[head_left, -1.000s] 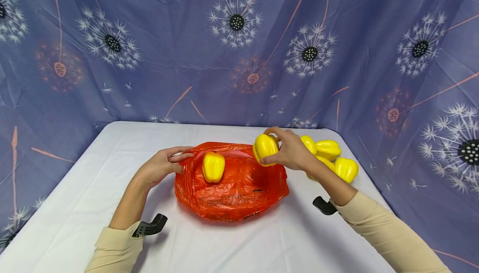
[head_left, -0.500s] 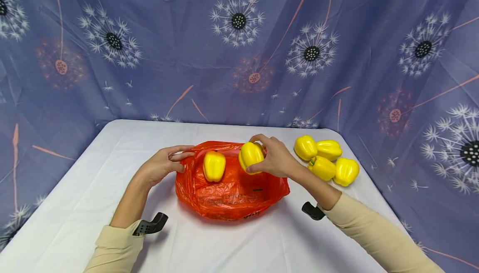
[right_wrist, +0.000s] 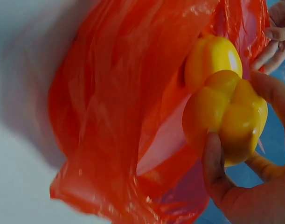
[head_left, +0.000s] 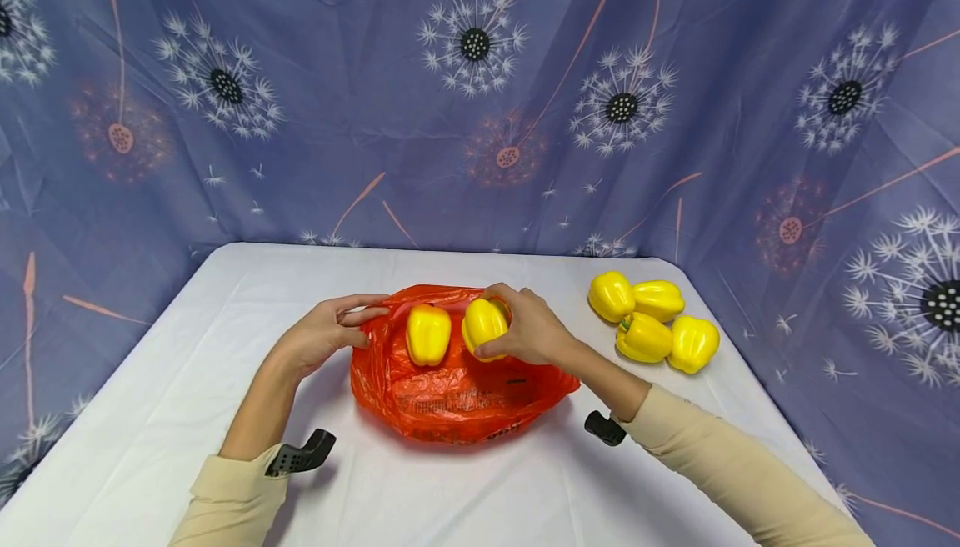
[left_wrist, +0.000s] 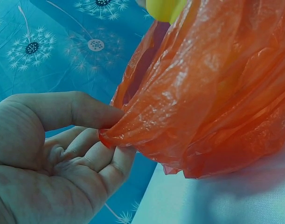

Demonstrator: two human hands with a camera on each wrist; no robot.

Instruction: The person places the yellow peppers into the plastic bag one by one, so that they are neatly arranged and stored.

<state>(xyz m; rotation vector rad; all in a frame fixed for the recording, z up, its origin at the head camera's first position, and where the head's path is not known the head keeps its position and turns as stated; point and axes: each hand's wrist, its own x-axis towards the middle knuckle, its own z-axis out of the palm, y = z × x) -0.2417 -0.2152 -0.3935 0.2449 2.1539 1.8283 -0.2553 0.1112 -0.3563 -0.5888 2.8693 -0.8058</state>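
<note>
A red plastic bag [head_left: 465, 393] lies on the table with its mouth spread. My left hand [head_left: 321, 335] pinches the bag's left edge between thumb and fingers, as the left wrist view shows at the gathered red plastic [left_wrist: 147, 126]. One yellow bell pepper [head_left: 429, 335] rests inside the bag on the left. My right hand [head_left: 528, 326] grips a second yellow bell pepper [head_left: 483, 327] over the bag's mouth, just right of the first. In the right wrist view, thumb and fingers hold the gripped pepper [right_wrist: 226, 116] in front of the other pepper [right_wrist: 212, 60].
Several yellow bell peppers [head_left: 645, 337] sit in a cluster at the table's right. The white-covered table [head_left: 285, 276] ends at a patterned blue curtain [head_left: 360, 113] behind and beside it. Black wrist mounts [head_left: 302, 452] stick out from both sleeves.
My right hand has carried its bell pepper leftward and lower, from the bag's right edge to beside the pepper inside. The left hand keeps its place on the bag.
</note>
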